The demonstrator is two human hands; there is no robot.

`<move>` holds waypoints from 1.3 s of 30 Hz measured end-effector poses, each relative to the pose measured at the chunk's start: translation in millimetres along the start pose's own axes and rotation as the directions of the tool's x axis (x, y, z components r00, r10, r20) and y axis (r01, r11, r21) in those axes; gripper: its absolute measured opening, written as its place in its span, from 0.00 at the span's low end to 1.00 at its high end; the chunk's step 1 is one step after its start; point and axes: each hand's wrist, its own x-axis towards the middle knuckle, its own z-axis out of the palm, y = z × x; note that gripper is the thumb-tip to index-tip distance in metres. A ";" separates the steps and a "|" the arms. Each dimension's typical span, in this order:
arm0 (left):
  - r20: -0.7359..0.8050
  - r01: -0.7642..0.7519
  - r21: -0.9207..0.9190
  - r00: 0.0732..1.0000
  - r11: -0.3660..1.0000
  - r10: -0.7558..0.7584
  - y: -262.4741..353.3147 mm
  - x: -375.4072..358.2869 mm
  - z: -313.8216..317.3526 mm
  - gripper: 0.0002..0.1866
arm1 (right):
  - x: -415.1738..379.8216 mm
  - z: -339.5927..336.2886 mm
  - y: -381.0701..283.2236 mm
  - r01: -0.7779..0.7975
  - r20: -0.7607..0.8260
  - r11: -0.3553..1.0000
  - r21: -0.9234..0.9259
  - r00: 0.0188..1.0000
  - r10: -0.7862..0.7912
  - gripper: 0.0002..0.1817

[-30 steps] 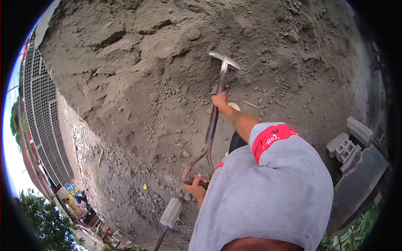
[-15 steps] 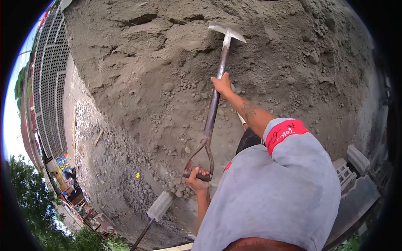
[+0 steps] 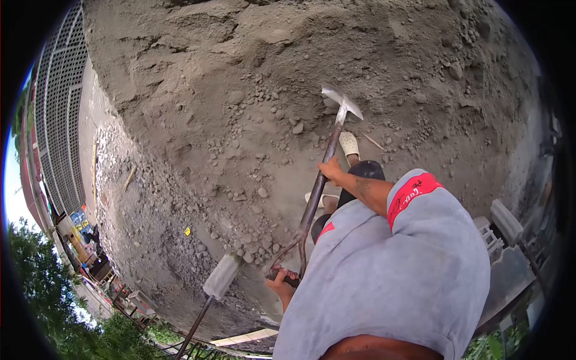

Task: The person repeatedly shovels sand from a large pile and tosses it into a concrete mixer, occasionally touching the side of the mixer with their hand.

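A shovel (image 3: pixel 314 198) slants across the middle, its metal blade (image 3: pixel 342 102) at the upper end by the foot of the grey-brown earth mound (image 3: pixel 240 54). My right hand (image 3: pixel 330 170) is closed around the middle of its dark shaft. Lower down, my left hand (image 3: pixel 282 282) wraps the crossbar of the D-shaped handle. The blade lies close to the stony ground, with no visible heap of earth on it. Pale clogs (image 3: pixel 349 146) show on my feet, near the shaft.
Loose stones (image 3: pixel 246 249) and gravel cover the ground on the left. A concrete block on a rod (image 3: pixel 223 276) stands at lower left, a similar block (image 3: pixel 507 222) at right. A perforated block wall (image 3: pixel 60 114) runs along the far left. A yellow scrap (image 3: pixel 187 231) lies on gravel.
The shovel blade has come back from the mound toward my feet, and my right hand has moved down with the shaft. Both clogs now show. The view has shifted slightly.
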 end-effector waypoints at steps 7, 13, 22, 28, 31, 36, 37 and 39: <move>-0.009 0.088 -0.063 0.996 0.994 -0.088 -11.5 29.7 2.6 0.09 | 53.8 52.8 3.2 -0.099 0.019 0.994 -0.056 0.995 0.100 0.20; -0.218 0.008 -0.092 0.975 0.996 -0.028 -21.0 31.2 -113.6 0.11 | 39.9 209.6 90.2 -0.100 0.224 0.977 -0.186 0.964 0.142 0.22; -0.235 -0.042 -0.391 0.970 0.919 -0.055 -67.2 58.3 -299.1 0.10 | -65.2 331.7 118.7 0.125 0.244 0.927 -0.355 0.969 -0.037 0.39; 0.045 0.113 -0.696 0.992 0.709 -0.115 -63.8 157.6 -210.7 0.07 | -33.3 328.1 23.0 0.508 0.156 0.759 -0.407 0.857 -0.490 0.47; 0.086 0.132 -0.723 0.991 0.678 -0.101 -27.5 212.3 -122.2 0.07 | -5.0 339.7 -27.4 0.560 0.139 0.748 -0.357 0.824 -0.550 0.43; 0.016 0.153 -0.652 0.982 0.743 -0.188 -24.7 235.3 -86.9 0.09 | 162.3 376.9 -36.6 0.426 0.356 0.334 -0.841 0.900 -0.251 0.31; 0.010 0.180 -0.659 0.973 0.730 -0.231 -39.7 223.8 -109.2 0.09 | 146.9 377.9 -26.9 0.417 0.361 0.338 -0.844 0.907 -0.217 0.31; -0.081 0.189 -0.663 0.944 0.724 -0.321 -70.9 204.7 -160.2 0.08 | 64.9 367.0 9.3 0.264 0.350 0.540 -0.799 0.935 0.060 0.33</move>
